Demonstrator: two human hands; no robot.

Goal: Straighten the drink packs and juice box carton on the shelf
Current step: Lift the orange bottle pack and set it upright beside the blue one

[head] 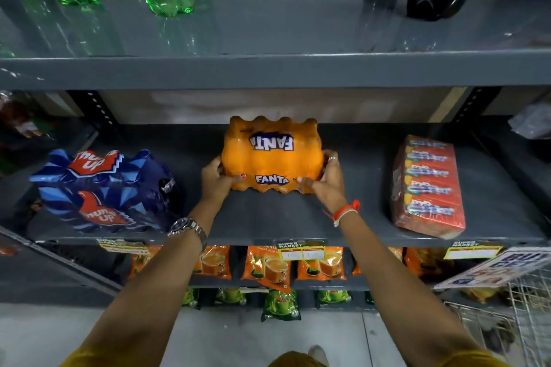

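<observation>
Now both hands clasp the orange Fanta pack [271, 155] mid-shelf, left hand [215, 177] and right hand [329, 180] at its ends; blue pack [104, 191] lies left of it, red juice carton [428, 185] right.

"FANTA" is printed twice on the orange drink pack [271, 155], once inverted on top. "Thums Up" lettering, partly legible, marks the blue pack [101, 191]. "SUPER MARKET" heads the shelf-edge price tag [301, 250]; its prices are unreadable.
</observation>
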